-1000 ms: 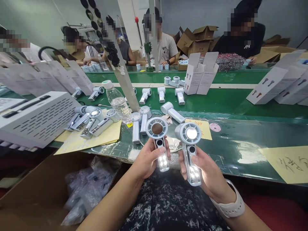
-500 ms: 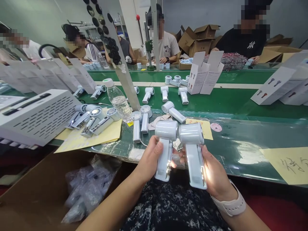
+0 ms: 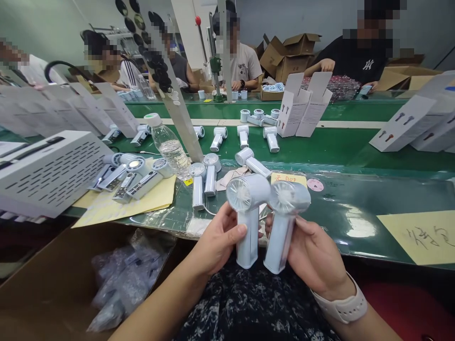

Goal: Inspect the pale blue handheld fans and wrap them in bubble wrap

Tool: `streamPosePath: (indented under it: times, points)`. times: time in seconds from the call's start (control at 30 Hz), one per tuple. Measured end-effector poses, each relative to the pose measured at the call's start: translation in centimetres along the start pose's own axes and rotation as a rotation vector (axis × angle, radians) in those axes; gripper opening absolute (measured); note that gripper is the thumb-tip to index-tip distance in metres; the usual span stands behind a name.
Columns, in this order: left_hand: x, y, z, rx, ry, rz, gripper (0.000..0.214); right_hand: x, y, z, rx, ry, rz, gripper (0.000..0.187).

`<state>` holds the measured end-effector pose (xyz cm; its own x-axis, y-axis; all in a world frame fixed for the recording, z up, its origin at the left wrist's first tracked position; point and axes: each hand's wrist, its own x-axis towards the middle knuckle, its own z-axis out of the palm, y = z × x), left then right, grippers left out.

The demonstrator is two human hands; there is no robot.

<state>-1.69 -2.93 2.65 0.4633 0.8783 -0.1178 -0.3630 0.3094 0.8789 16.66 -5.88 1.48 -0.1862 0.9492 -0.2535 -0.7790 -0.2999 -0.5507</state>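
My left hand (image 3: 220,239) grips a pale blue handheld fan (image 3: 248,215) by its handle, with the thumb across the front. My right hand (image 3: 313,253) holds a matching fan (image 3: 282,225) in the same way, its fingers wrapped around the handle. Both fans stand nearly upright and tilt toward each other, with their round grilles facing me. Their heads almost touch. Just beyond them, several similar fans (image 3: 211,173) lie on the green conveyor belt (image 3: 341,147). More lie on a yellow paper sheet (image 3: 156,199) to the left.
An open cardboard box (image 3: 46,279) holding plastic bags sits below my left forearm. A water bottle (image 3: 169,148) and a white perforated case (image 3: 50,170) stand on the left. White product boxes (image 3: 295,106) stand on the belt. Co-workers sit across it.
Both fans have turned in my hands, so their grilles now face me instead of their tops. They have also tilted toward each other.
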Motion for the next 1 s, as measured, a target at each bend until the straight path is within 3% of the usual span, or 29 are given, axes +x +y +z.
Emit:
streamPosePath:
  times: [0.07, 0.2, 0.4, 0.53, 0.7, 1.0]
  points:
    - [0.0, 0.0, -0.1, -0.051, 0.007, -0.058, 0.063, -0.1, -0.1, 0.1, 0.011, -0.049, 0.044, 0.024]
    - [-0.1, -0.1, -0.3, -0.083, -0.022, -0.076, 0.055, -0.3, -0.2, 0.5, -0.019, -0.091, 0.101, 0.029]
    - [-0.2, -0.5, 0.2, -0.157, -0.07, -0.068, 0.043, -0.3, -0.1, 0.9, 0.015, -0.094, 0.02, 0.027]
    - [-0.5, -0.1, 0.3, -0.182, -0.149, -0.089, 0.025, -0.5, -0.4, 0.7, 0.059, -0.074, -0.011, 0.025]
    - [-0.4, 0.2, 0.3, -0.161, -0.241, -0.048, 0.028, -0.9, -0.6, 0.1, -0.048, 0.045, -0.085, 0.029]
    - [0.3, 0.0, 0.3, -0.277, -0.208, -0.105, 0.028, -1.3, -0.5, 1.2, -0.154, 0.135, -0.185, 0.045]
